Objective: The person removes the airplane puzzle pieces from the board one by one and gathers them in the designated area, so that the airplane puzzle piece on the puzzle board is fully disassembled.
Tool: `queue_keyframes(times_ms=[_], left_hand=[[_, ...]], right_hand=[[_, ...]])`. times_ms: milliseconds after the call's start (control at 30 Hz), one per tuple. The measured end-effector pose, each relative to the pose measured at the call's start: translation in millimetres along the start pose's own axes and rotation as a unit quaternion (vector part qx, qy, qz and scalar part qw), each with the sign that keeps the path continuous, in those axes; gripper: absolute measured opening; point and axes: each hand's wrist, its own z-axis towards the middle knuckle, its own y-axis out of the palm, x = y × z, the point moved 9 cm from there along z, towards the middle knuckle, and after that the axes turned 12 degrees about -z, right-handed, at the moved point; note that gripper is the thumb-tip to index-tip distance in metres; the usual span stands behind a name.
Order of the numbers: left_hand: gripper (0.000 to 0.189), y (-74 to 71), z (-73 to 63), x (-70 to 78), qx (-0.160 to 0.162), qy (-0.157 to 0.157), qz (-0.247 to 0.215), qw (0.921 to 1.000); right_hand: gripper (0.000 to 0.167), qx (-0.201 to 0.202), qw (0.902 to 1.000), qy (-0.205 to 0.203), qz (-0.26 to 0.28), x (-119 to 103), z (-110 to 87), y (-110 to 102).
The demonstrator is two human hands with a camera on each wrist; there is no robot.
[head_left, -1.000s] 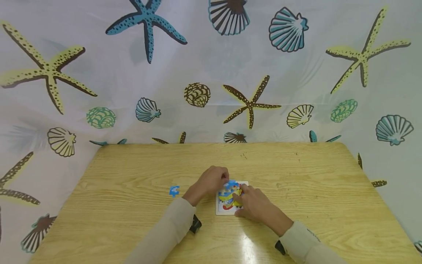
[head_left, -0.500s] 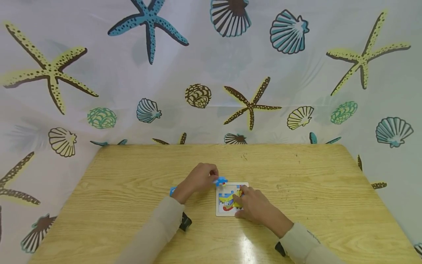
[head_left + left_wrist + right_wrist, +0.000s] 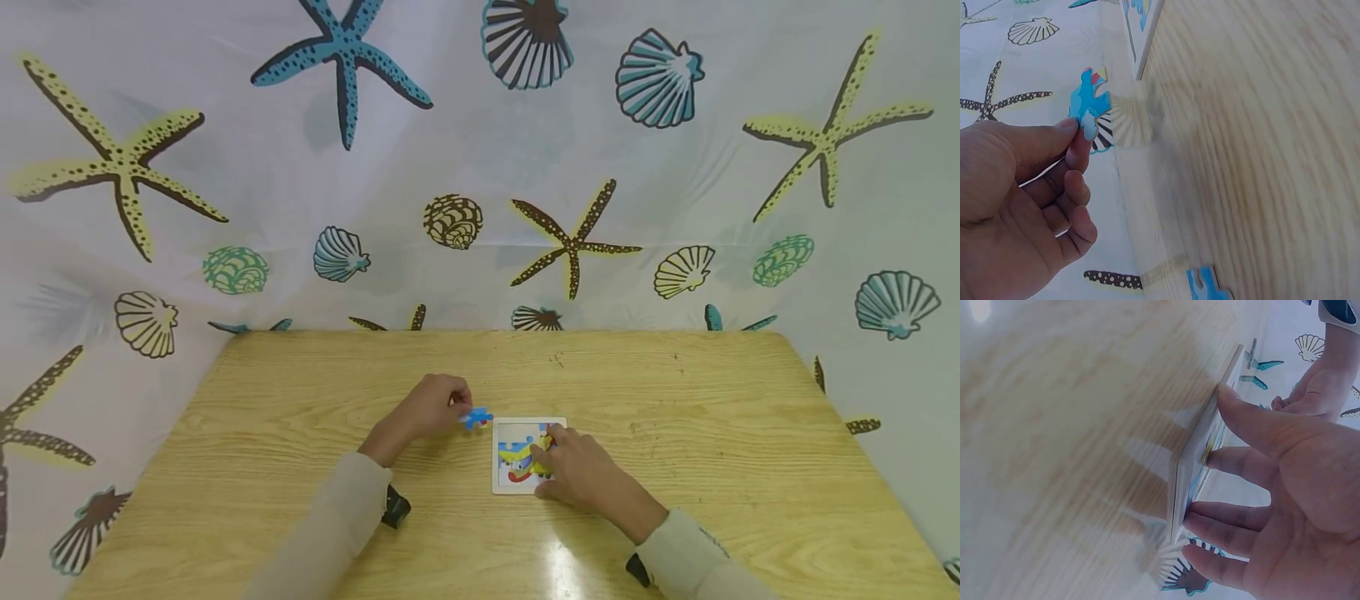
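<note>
A blue jigsaw piece [image 3: 476, 418] with a red and yellow corner is pinched between the thumb and index finger of my left hand [image 3: 435, 404], just left of the puzzle board. The left wrist view shows this jigsaw piece [image 3: 1090, 103] from the palm side, the other fingers loosely bent. My right hand [image 3: 588, 471] rests on the right side of the white-framed puzzle board [image 3: 504, 490], thumb at its near edge and fingertips on the picture. A yellow airplane shows in the lower part; the upper left of the board shows pale backing.
Another blue jigsaw piece [image 3: 1209, 286] lies on the wooden table [image 3: 720, 417], hidden behind the left forearm in the head view. Behind the table hangs a white cloth [image 3: 420, 158] printed with starfish and shells.
My left hand has lifted the blue jigsaw piece off the board's upper left and carried it left past the frame. My right hand has stayed in place on the board.
</note>
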Motion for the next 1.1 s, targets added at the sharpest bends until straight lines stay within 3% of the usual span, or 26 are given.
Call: queue_keyframes(times_ms=[367,700,1100], left_hand=[[0.012,-12.9,-8.0,-25.3,-0.019,0.002,-0.006,0.9998],[0.011,-19.3,-14.9,-35.6,-0.034,-0.036,0.002,0.9988],[0.012,-19.6,-16.9,-49.3,-0.041,-0.031,0.019,0.9985]], right_hand=[[0.059,-0.007,0.9999,0.004,0.006,1.0,-1.1,1.3],[0.059,-0.009,0.9997,0.011,0.017,2.0,-1.4,1.1],[0.058,-0.01,0.9997,0.009,0.023,1.4,-0.9,1.2]])
